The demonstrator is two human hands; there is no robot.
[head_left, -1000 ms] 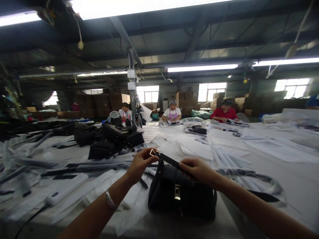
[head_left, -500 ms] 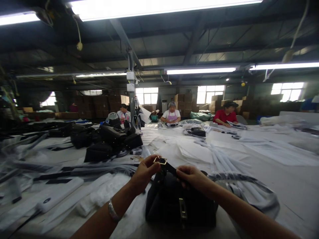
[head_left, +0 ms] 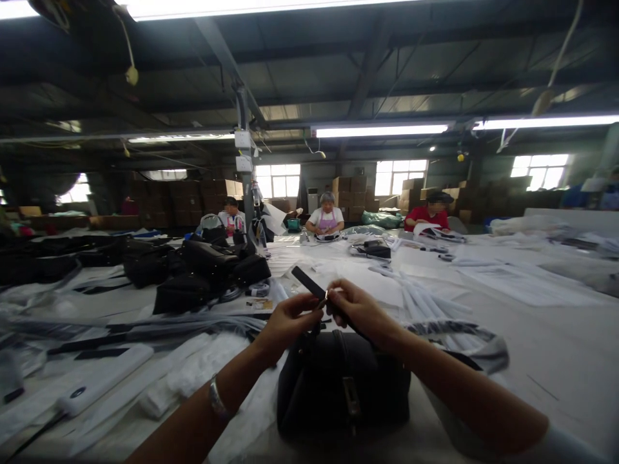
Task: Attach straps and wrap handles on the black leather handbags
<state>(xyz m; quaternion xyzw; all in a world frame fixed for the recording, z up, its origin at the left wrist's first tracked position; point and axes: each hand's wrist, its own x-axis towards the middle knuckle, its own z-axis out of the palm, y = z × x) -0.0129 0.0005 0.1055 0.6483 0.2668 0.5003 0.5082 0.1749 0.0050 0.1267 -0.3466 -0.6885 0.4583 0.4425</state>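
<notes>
A black handbag [head_left: 338,380] with a metal clasp stands on the table right in front of me. Above it both hands meet on a black strap [head_left: 307,281] whose free end sticks up to the left. My left hand [head_left: 289,319] is pinched on the strap near its small metal buckle. My right hand [head_left: 355,308] is closed on the same strap just to the right, touching the left fingers. A bracelet shows on my left wrist.
A pile of black handbags [head_left: 203,270] lies at the left middle. Wrapped straps [head_left: 145,325] and white bags [head_left: 97,386] spread at the left, more wrapped straps [head_left: 449,335] at the right. Three people [head_left: 327,219] work at the table's far end; cartons stand behind.
Both hands have come closer together and risen a little. The strap end, which showed a gold buckle before, now points up and left past my fingers. The view has shifted slightly.
</notes>
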